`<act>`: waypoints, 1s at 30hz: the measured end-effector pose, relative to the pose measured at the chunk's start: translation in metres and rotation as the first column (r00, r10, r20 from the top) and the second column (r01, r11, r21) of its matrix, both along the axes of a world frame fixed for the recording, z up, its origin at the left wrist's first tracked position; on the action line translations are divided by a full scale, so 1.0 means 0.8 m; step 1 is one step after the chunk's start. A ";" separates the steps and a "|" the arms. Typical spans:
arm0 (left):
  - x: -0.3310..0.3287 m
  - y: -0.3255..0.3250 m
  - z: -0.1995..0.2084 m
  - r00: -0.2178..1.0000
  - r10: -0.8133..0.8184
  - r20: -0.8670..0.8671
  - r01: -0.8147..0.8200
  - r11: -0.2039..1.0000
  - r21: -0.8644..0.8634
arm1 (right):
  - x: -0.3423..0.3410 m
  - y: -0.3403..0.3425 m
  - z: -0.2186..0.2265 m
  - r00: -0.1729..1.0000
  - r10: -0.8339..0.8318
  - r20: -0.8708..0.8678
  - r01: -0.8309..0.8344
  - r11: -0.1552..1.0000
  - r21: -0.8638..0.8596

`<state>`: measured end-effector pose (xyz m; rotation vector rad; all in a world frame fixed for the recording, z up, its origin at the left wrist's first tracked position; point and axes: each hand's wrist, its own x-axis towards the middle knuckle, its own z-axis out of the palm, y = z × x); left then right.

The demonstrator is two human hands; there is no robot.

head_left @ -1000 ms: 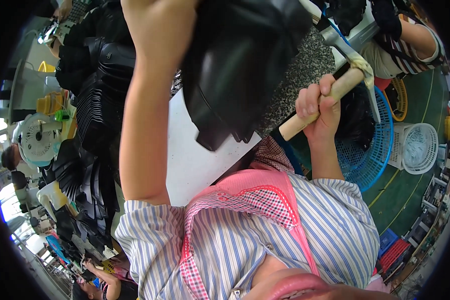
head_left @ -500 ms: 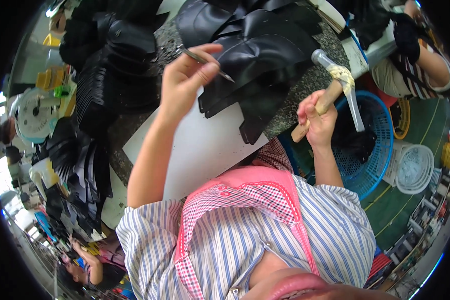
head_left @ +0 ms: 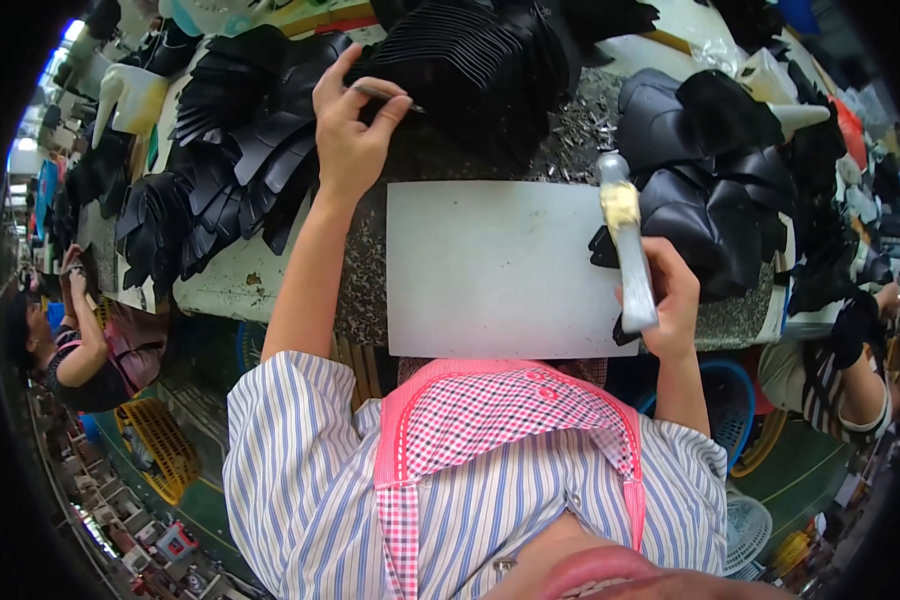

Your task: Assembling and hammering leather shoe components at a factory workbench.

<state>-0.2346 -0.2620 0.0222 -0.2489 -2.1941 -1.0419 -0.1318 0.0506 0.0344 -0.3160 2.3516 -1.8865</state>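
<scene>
Between the thumb and fingers of my left hand (head_left: 354,128) is a slim pointed metal tool (head_left: 378,93). It hovers close to a fanned stack of black leather-like pieces (head_left: 470,60) at the back of the table; whether it touches them I cannot tell. My right hand (head_left: 673,297) is closed round a hammer, whose metal head (head_left: 630,262) has yellowish wrapping at its middle. The handle is mostly hidden. Under and beside the hammer lies a white board (head_left: 500,270) with a few dark specks. Curved, stitched black pieces (head_left: 705,215) are piled just beyond my right hand.
More black pieces (head_left: 260,170) fan out at the left. Dark scraps (head_left: 582,125) litter the speckled slab at the back. A blue basket (head_left: 735,400) stands below the table at right, a yellow one (head_left: 160,450) at left. Other people work at both sides.
My view has swung left. The black pieces that lay over the white board are now off it, at the right. My left hand is near the back stack; the hammer has turned over the board.
</scene>
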 end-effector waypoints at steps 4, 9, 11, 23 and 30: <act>-0.045 -0.029 0.001 0.993 -0.095 0.074 0.104 0.984 -0.143 | -0.054 -0.053 0.007 0.999 -0.048 0.023 0.049 0.996 -0.069; -0.107 -0.041 -0.016 0.808 -0.442 0.391 0.407 0.897 0.172 | -0.162 -0.123 -0.006 0.967 -0.224 -0.124 0.253 0.913 0.321; -0.107 -0.010 -0.002 0.887 -0.319 0.333 0.328 0.944 0.030 | -0.192 -0.144 -0.018 0.957 -0.208 -0.200 0.275 0.870 0.409; -0.058 0.005 0.015 0.790 -0.195 0.581 0.181 0.980 0.083 | -0.252 -0.096 0.012 1.000 -0.012 -0.004 0.013 0.954 0.299; -0.013 0.043 0.039 0.998 -0.045 -0.041 0.027 0.929 -0.369 | -0.185 -0.061 0.041 0.966 -0.148 -0.214 0.204 0.940 0.272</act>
